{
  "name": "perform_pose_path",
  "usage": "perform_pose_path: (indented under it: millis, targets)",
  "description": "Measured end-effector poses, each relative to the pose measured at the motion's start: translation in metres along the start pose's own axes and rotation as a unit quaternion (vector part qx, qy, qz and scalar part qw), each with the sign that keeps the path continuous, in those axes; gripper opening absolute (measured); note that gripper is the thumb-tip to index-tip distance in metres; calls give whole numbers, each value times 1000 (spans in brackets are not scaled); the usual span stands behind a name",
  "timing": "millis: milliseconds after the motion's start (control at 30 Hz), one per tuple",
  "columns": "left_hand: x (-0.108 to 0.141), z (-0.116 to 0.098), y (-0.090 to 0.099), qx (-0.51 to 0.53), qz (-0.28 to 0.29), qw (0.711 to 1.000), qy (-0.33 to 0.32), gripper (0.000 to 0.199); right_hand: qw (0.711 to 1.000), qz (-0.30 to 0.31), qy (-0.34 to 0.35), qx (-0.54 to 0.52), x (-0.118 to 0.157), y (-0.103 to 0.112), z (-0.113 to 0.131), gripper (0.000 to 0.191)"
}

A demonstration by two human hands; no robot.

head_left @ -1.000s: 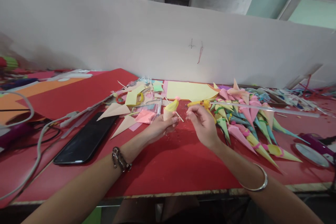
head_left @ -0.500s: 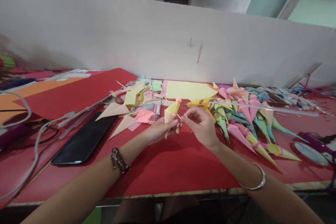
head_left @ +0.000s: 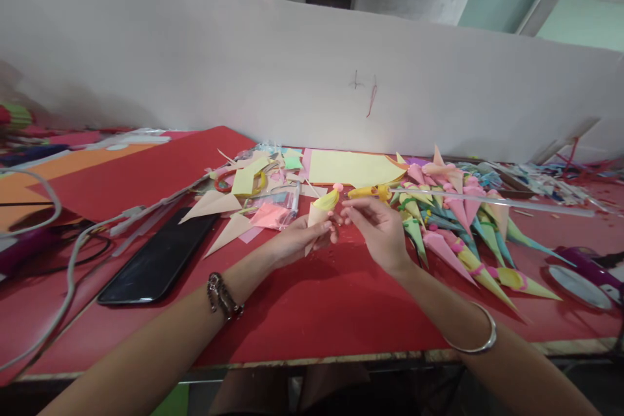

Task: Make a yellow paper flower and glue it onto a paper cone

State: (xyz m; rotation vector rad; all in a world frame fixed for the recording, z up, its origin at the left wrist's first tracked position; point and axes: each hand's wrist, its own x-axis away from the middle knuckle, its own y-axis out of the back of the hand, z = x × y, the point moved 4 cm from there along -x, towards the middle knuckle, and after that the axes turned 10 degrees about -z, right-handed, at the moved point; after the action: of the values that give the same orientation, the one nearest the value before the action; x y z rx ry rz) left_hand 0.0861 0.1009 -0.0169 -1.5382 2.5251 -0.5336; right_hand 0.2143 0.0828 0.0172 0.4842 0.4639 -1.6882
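My left hand (head_left: 302,240) is closed around a small pale peach paper cone (head_left: 316,216) with a yellow top and small pink balls. A thin stick (head_left: 313,189) pokes up behind the cone's top. Just right of the cone, my right hand (head_left: 377,227) has its thumb and index finger close together; whatever is between them, if anything, is too small to make out. A yellow glue gun (head_left: 370,192) lies behind my right hand.
Many finished-looking coloured cones (head_left: 451,208) are piled at the right. A black phone (head_left: 156,260) lies at the left beside white cables. Paper scraps, a pink packet (head_left: 269,214) and yellow sheets (head_left: 351,168) lie behind my hands.
The pale stick between my right fingertips and the cone no longer shows there. My right hand has moved slightly right, and the cone's top leans a little further right.
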Motion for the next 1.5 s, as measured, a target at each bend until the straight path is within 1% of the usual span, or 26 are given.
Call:
perform_pose_path:
  millis: [33, 133, 200, 300, 333, 433, 533, 600, 733, 800, 933, 1033, 1167, 1300, 1367, 1500]
  targets:
    - [0, 1, 0, 0, 10, 1000, 6, 28, 1000, 0, -1, -4, 0, 0, 0, 7]
    - [1, 3, -1, -2, 43, 999, 20, 30, 1000, -1, 7, 12, 0, 2, 2, 18]
    - [2, 3, -2, -1, 54, 998, 22, 30, 999, -13, 15, 26, 0, 3, 3, 18]
    - [2, 3, -2, 4, 48, 999, 22, 25, 999, -20, 27, 39, 0, 2, 5, 5]
    - [2, 3, -1, 6, 44, 999, 21, 24, 998, -16, 33, 42, 0, 1, 6, 4]
    - [1, 2, -1, 15, 36, 999, 15, 21, 997, -9, 55, 54, -1, 0, 8, 11]
    - [1, 1, -1, 24, 27, 999, 9, 22, 996, -31, 63, 59, -3, 3, 8, 16]
    - [1, 0, -1, 29, 23, 999, 7, 24, 996, -45, 51, 57, -4, 5, 6, 19]
    - [3, 0, -3, 27, 39, 999, 16, 28, 998, -48, 12, 45, -4, 7, 1, 16]
    - [4, 0, -4, 25, 49, 998, 20, 27, 998, -51, 5, 39, -3, 6, 0, 14]
    - [4, 1, -5, 35, 57, 997, 23, 26, 997, -50, 25, 57, -3, 6, 4, 11]
    - [4, 1, -5, 43, 58, 997, 31, 27, 996, -47, 46, 67, -3, 5, 8, 15]
    - [5, 2, -6, 52, 63, 996, 37, 27, 998, -38, 38, 36, -3, 4, 7, 21]
    - [6, 3, -7, 56, 71, 995, 45, 27, 998, -26, 33, 44, -2, 3, 6, 18]
    - [6, 2, -8, 58, 69, 995, 46, 27, 997, -20, 46, 51, -1, 3, 9, 15]
    - [6, 3, -9, 58, 80, 994, 53, 28, 994, -21, 97, 55, 3, 1, 16, 10]
